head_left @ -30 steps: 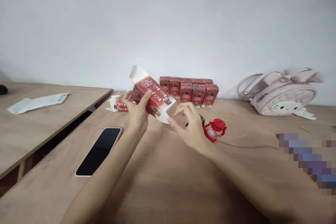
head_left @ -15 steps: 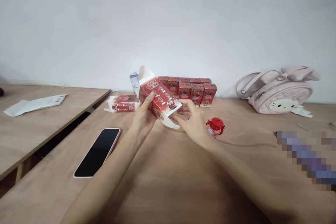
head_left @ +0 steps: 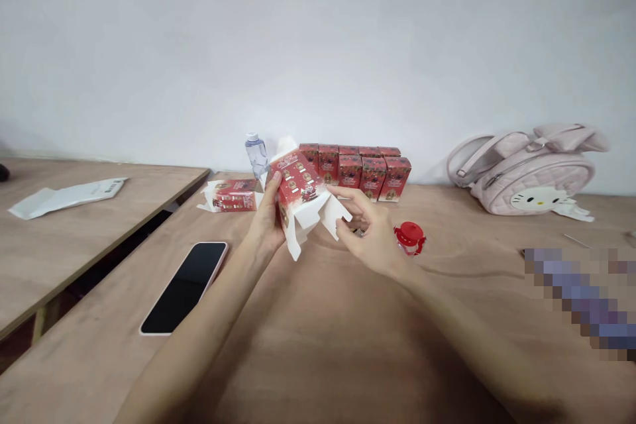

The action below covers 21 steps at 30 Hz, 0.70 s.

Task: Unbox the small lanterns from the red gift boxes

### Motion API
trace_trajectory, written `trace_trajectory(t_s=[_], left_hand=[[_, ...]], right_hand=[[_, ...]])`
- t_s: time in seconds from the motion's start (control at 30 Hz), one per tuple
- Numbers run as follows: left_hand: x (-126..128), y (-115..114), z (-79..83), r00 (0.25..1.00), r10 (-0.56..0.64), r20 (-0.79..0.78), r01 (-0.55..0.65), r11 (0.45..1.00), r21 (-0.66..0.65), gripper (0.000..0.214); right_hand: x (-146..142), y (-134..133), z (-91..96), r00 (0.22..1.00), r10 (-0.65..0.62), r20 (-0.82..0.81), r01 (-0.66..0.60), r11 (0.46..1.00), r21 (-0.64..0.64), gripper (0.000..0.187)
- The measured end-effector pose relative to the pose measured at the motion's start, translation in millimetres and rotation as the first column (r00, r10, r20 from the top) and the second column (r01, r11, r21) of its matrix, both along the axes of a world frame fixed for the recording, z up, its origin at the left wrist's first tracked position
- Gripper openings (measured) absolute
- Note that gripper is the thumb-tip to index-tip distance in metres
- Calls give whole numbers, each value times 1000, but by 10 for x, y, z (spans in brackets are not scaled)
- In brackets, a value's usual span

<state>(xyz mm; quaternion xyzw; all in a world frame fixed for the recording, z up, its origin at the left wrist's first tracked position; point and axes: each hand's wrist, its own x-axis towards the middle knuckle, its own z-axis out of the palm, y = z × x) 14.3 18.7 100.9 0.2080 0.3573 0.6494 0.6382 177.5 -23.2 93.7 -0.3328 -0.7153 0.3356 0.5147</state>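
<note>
A red printed carton [head_left: 297,187] with white inner flaps is held above the wooden table [head_left: 318,344]. My left hand [head_left: 267,222] grips its left side, thumb on the front face. My right hand [head_left: 370,232] pinches one of the white bottom flaps between thumb and fingers. The carton's lower end is open toward me, flaps spread. A small red lantern-like item [head_left: 410,238] lies on the table just right of my right hand.
Several closed red cartons [head_left: 362,169] stand in rows by the wall, flat unfolded ones [head_left: 229,196] lie left of them beside a clear bottle [head_left: 255,154]. A phone [head_left: 185,286] lies face up at left, a pink backpack [head_left: 527,169] at right. A second table [head_left: 59,225] with a white packet stands left across a gap.
The carton has turned more upright with its open end toward me. My right hand moved from beneath it onto a white bottom flap, and the flaps have spread.
</note>
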Motion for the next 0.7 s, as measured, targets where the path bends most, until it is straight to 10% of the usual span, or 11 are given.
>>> trace_trajectory(t_s=[0.2,0.57,0.7], left_hand=[[42,-112,39,991,26,-130,-18,998,63,32],[34,-302,59,929,-65,-365,150,966,210,39],[-265,-194,6,918,86,-388,-10,981,195,38]], right_hand=[[53,46,76,961,217,-170,-259,922,-288,40],[130,83,66,995,84,-53,-96,949,-299,27],[154,-2,87,963,62,263,31,941,-336,31]])
